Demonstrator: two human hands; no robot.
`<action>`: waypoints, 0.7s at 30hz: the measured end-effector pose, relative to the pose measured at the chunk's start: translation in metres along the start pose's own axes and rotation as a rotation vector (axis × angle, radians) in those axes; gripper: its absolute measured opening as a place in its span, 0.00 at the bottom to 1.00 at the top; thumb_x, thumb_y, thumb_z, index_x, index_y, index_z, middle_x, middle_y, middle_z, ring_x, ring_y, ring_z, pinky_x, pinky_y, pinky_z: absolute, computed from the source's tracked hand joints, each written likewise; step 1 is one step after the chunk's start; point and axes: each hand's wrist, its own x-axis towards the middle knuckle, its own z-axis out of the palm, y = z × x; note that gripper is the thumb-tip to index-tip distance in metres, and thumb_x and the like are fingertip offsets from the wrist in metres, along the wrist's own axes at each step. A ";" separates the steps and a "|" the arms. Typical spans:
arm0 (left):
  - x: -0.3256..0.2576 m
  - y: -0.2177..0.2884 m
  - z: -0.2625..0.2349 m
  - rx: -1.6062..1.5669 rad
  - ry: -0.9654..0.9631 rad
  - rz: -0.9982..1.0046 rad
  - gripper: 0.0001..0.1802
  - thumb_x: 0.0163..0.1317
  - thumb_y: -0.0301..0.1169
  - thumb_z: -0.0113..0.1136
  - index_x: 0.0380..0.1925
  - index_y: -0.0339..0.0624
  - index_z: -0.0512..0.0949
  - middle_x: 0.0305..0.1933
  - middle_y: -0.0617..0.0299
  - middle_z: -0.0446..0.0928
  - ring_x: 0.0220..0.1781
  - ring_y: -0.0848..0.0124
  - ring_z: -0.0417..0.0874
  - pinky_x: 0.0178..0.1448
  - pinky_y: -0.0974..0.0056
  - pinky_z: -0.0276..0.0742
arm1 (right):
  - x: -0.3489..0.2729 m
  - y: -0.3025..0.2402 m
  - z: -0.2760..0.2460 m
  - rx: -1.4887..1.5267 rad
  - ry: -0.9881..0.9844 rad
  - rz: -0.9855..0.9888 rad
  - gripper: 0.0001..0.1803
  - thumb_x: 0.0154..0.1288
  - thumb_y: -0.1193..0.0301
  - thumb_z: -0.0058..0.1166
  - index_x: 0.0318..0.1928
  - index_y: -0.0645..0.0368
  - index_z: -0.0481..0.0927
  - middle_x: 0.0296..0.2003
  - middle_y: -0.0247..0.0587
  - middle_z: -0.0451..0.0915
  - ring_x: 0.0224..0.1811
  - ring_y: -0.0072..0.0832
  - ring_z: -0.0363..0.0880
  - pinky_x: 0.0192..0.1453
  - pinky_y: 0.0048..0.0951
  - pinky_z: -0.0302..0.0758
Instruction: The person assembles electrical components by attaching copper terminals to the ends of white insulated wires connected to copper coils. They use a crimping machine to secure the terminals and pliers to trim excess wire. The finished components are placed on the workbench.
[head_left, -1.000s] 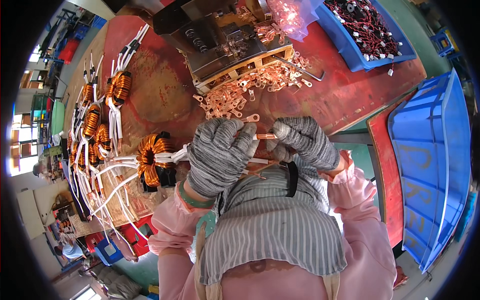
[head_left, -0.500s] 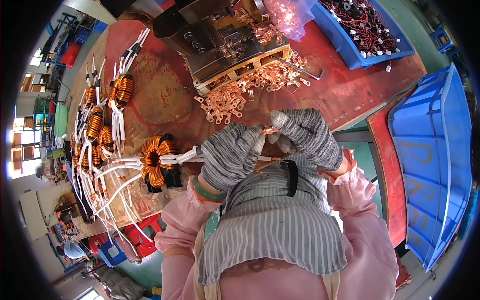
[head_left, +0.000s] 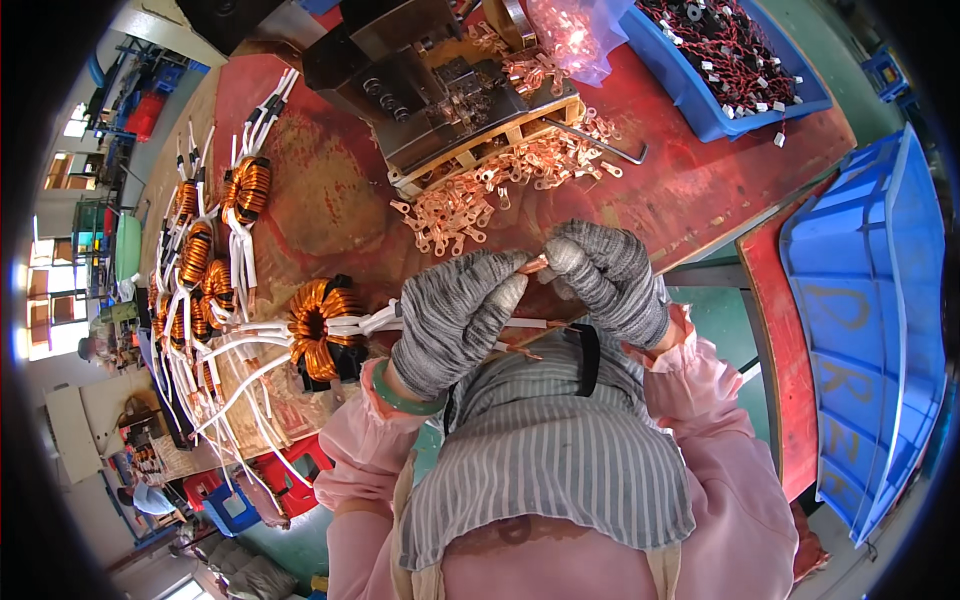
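Note:
In front of my apron, both hands, in grey knit gloves, meet with closed fingers. Between the fingertips shows a short copper-coloured piece; whether it is a bare wire end or a cable lug I cannot make out. My left hand pinches it from the left, my right hand from the right. White leads run from a copper-wound ring coil to my left hand, which hides part of them. Below that hand, further lead ends stick out with bare copper tips.
Copper cable lugs lie heaped before a dark metal machine on the red table. A hex key rests beside them. More coils lie left. A blue tray holds red-black wires; a blue crate stands right.
Both hands keep their pinch on the copper-coloured piece. The coil sits slightly farther right in view, and the lead ends below my left hand show more plainly.

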 end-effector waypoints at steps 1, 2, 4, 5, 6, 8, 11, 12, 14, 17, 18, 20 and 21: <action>0.001 0.001 -0.001 -0.044 -0.011 -0.032 0.12 0.58 0.31 0.57 0.42 0.41 0.79 0.35 0.55 0.80 0.32 0.59 0.81 0.36 0.60 0.76 | 0.000 0.000 0.001 0.000 0.012 -0.002 0.12 0.69 0.69 0.46 0.37 0.66 0.77 0.23 0.40 0.76 0.22 0.27 0.76 0.27 0.27 0.71; 0.001 0.002 -0.002 -0.090 -0.023 -0.064 0.12 0.59 0.30 0.57 0.42 0.40 0.79 0.34 0.55 0.80 0.32 0.59 0.81 0.36 0.61 0.76 | 0.001 0.000 0.002 -0.001 0.024 -0.002 0.12 0.68 0.69 0.46 0.37 0.66 0.77 0.23 0.41 0.76 0.21 0.27 0.76 0.27 0.27 0.71; 0.004 0.005 -0.005 -0.160 -0.056 -0.138 0.11 0.59 0.30 0.58 0.41 0.39 0.79 0.33 0.54 0.80 0.30 0.59 0.81 0.35 0.61 0.76 | 0.001 0.007 0.001 -0.003 0.035 -0.041 0.11 0.68 0.70 0.46 0.36 0.66 0.77 0.24 0.41 0.76 0.22 0.28 0.76 0.27 0.27 0.72; 0.007 0.007 -0.007 -0.184 -0.078 -0.179 0.11 0.59 0.30 0.58 0.40 0.39 0.79 0.32 0.54 0.80 0.30 0.60 0.81 0.35 0.62 0.76 | 0.001 0.009 -0.001 -0.005 0.041 -0.060 0.11 0.68 0.70 0.47 0.36 0.66 0.77 0.24 0.41 0.76 0.22 0.28 0.76 0.27 0.27 0.72; 0.009 0.008 -0.008 -0.209 -0.101 -0.220 0.10 0.59 0.30 0.58 0.40 0.38 0.79 0.31 0.54 0.80 0.29 0.60 0.82 0.34 0.62 0.76 | 0.002 0.010 -0.003 -0.009 0.018 -0.064 0.10 0.67 0.71 0.47 0.36 0.66 0.77 0.24 0.41 0.76 0.22 0.29 0.76 0.27 0.27 0.72; 0.008 0.006 -0.006 -0.195 -0.083 -0.185 0.10 0.59 0.29 0.58 0.39 0.38 0.79 0.33 0.54 0.80 0.31 0.61 0.82 0.35 0.62 0.76 | 0.004 0.009 -0.007 -0.016 -0.030 -0.072 0.10 0.67 0.71 0.47 0.36 0.67 0.77 0.26 0.42 0.76 0.23 0.29 0.77 0.28 0.28 0.72; 0.011 0.006 -0.007 -0.172 -0.128 -0.117 0.11 0.59 0.29 0.57 0.41 0.36 0.78 0.36 0.53 0.79 0.34 0.61 0.82 0.37 0.62 0.77 | 0.003 0.016 -0.012 -0.052 -0.066 -0.140 0.09 0.67 0.72 0.47 0.36 0.67 0.77 0.28 0.43 0.76 0.24 0.30 0.77 0.30 0.28 0.73; 0.012 0.005 -0.008 -0.164 -0.155 -0.091 0.11 0.59 0.28 0.57 0.41 0.36 0.78 0.37 0.52 0.79 0.34 0.61 0.82 0.37 0.62 0.77 | 0.003 0.015 -0.013 -0.043 -0.079 -0.127 0.09 0.67 0.72 0.46 0.37 0.67 0.77 0.28 0.44 0.76 0.24 0.31 0.77 0.30 0.28 0.73; 0.013 0.002 -0.012 -0.112 -0.256 -0.071 0.12 0.60 0.27 0.56 0.43 0.35 0.77 0.39 0.52 0.79 0.37 0.62 0.82 0.39 0.62 0.77 | 0.002 0.011 -0.016 -0.023 -0.104 -0.103 0.09 0.67 0.73 0.46 0.38 0.66 0.76 0.29 0.45 0.76 0.25 0.33 0.77 0.31 0.29 0.74; 0.013 -0.003 -0.013 -0.153 -0.312 -0.093 0.13 0.61 0.27 0.55 0.46 0.34 0.75 0.40 0.51 0.78 0.40 0.61 0.81 0.42 0.62 0.77 | 0.001 0.016 -0.019 -0.093 -0.113 -0.235 0.09 0.68 0.73 0.44 0.39 0.66 0.76 0.29 0.45 0.76 0.25 0.35 0.76 0.31 0.31 0.74; 0.015 -0.004 -0.014 -0.185 -0.313 -0.108 0.14 0.61 0.27 0.55 0.46 0.34 0.74 0.40 0.51 0.78 0.41 0.60 0.81 0.43 0.62 0.77 | 0.001 0.016 -0.019 -0.121 -0.108 -0.281 0.09 0.68 0.73 0.44 0.40 0.66 0.76 0.29 0.46 0.76 0.25 0.35 0.76 0.31 0.31 0.74; 0.031 0.002 -0.026 -0.302 -0.499 -0.279 0.14 0.63 0.28 0.53 0.47 0.34 0.74 0.40 0.50 0.77 0.43 0.59 0.80 0.44 0.61 0.77 | 0.003 0.016 -0.016 -0.179 -0.099 -0.379 0.10 0.68 0.73 0.43 0.40 0.66 0.76 0.29 0.46 0.76 0.24 0.36 0.75 0.30 0.32 0.73; 0.037 0.004 -0.032 -0.359 -0.588 -0.365 0.14 0.64 0.29 0.52 0.47 0.34 0.73 0.41 0.50 0.77 0.44 0.58 0.80 0.45 0.61 0.77 | 0.004 0.014 -0.016 -0.156 -0.088 -0.308 0.10 0.68 0.73 0.43 0.40 0.66 0.76 0.29 0.46 0.76 0.24 0.36 0.75 0.30 0.32 0.73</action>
